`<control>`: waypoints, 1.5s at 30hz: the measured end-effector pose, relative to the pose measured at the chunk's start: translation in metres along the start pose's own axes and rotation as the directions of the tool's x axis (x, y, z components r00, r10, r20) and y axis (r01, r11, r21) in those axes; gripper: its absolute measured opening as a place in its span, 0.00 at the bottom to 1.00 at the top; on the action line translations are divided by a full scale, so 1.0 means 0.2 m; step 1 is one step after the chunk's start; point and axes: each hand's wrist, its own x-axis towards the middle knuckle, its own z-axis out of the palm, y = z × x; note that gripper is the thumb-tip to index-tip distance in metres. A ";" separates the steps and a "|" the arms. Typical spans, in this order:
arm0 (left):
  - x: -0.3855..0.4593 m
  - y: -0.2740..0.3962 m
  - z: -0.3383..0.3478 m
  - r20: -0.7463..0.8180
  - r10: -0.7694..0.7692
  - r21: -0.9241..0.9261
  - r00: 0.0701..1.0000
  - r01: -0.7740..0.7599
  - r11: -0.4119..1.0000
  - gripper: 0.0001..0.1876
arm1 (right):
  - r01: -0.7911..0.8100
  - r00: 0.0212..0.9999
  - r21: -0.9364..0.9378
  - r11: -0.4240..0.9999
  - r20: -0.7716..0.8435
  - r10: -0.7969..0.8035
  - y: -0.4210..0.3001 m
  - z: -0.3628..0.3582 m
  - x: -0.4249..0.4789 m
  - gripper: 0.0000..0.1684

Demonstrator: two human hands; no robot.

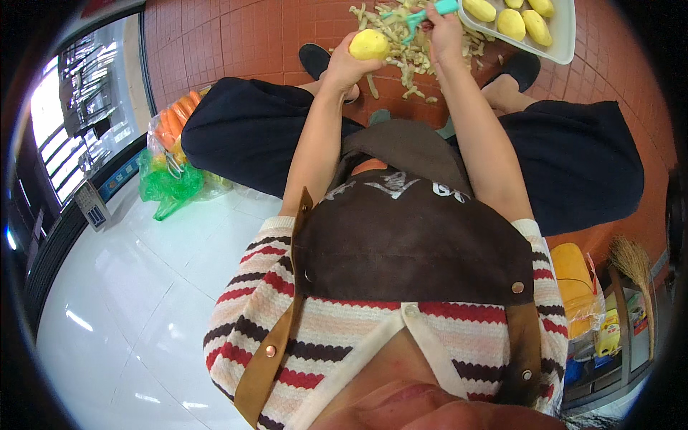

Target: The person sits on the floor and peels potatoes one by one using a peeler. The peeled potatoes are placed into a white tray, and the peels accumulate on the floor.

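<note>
My left hand holds a peeled yellow potato up over the floor. To its right, my right hand grips a turquoise peeler, its head turned toward the potato but apart from it. Beneath both hands, a spread of potato peelings lies on the red tiles between my feet. A white plastic tray at the upper right holds several peeled potatoes.
Clear and green plastic bags with carrots stand beside my left knee. Near my right side are a yellow-orange container in plastic, a straw broom and a low shelf. My slippered feet flank the peelings.
</note>
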 end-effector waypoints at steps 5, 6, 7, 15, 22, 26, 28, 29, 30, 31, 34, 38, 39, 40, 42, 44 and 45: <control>0.04 -0.02 -0.01 0.096 0.030 -0.098 0.995 -0.021 0.995 0.31 | -0.459 0.835 0.240 0.855 0.445 0.323 -0.07 0.06 -0.10 0.08; 0.01 0.02 -0.01 0.070 0.033 -0.075 0.997 -0.028 0.997 0.32 | -0.396 0.882 0.246 0.885 0.371 0.291 -0.06 0.08 -0.08 0.08; -0.02 0.06 0.03 0.067 0.032 -0.065 0.997 -0.028 0.997 0.32 | -0.327 0.926 0.234 0.916 0.272 0.261 0.00 0.06 -0.06 0.08; 0.02 0.00 -0.01 0.012 -0.040 -0.105 0.999 0.041 0.994 0.34 | -0.274 0.961 0.311 0.910 0.135 0.243 0.00 0.04 -0.05 0.07; 0.00 0.02 0.01 0.114 -0.009 -0.466 0.993 0.062 0.883 0.34 | -0.413 0.910 0.344 0.843 0.149 0.386 0.27 -0.06 -0.01 0.07; 0.04 0.00 -0.02 0.094 -0.071 -0.391 0.993 0.103 0.915 0.38 | -0.404 0.913 0.157 0.901 0.128 0.387 0.26 -0.13 0.02 0.08; 0.00 0.01 0.03 0.030 -0.098 -0.319 0.995 0.102 0.942 0.32 | -0.355 0.924 -0.006 0.935 0.152 0.352 -0.01 0.01 -0.06 0.07; -0.01 0.03 0.04 0.001 -0.103 -0.280 0.995 0.100 0.955 0.29 | -0.333 0.909 0.074 0.940 0.291 0.299 -0.08 0.03 -0.10 0.08; 0.00 0.01 0.04 0.040 -0.091 -0.222 0.995 0.098 0.970 0.29 | -0.375 0.878 0.051 0.926 0.342 0.336 -0.14 0.06 -0.13 0.08; 0.03 -0.02 0.02 0.078 -0.080 -0.161 0.994 0.092 0.983 0.29 | -0.414 0.842 0.028 0.910 0.392 0.371 -0.19 0.09 -0.15 0.08; 0.04 -0.02 0.02 0.124 -0.135 -0.059 0.983 0.143 0.988 0.30 | -0.382 0.852 0.107 0.918 0.427 0.304 -0.26 0.10 -0.19 0.08; 0.00 0.04 0.07 0.183 -0.253 -0.031 0.950 0.263 0.964 0.32 | -0.337 0.922 0.058 0.940 0.224 0.317 0.07 0.05 -0.08 0.07; -0.01 0.06 0.08 0.209 -0.282 -0.092 0.937 0.306 0.948 0.34 | -0.256 0.963 0.104 0.961 0.118 0.243 0.07 0.04 -0.08 0.07; -0.02 0.06 0.07 0.205 -0.274 -0.145 0.940 0.306 0.941 0.34 | -0.168 0.986 0.139 0.976 0.007 0.168 0.07 0.03 -0.07 0.06; -0.02 0.06 0.03 0.192 -0.259 -0.248 0.947 0.302 0.921 0.33 | -0.336 0.942 -0.124 0.934 -0.045 0.333 0.02 0.01 -0.03 0.08; 0.00 0.08 0.02 0.178 -0.274 -0.330 0.945 0.320 0.888 0.32 | -0.319 0.946 0.292 0.901 0.148 0.287 0.24 -0.15 0.04 0.07; 0.00 0.03 0.01 0.159 -0.289 -0.385 0.944 0.329 0.862 0.31 | -0.483 0.876 0.116 0.868 0.078 0.477 -0.04 -0.06 -0.03 0.06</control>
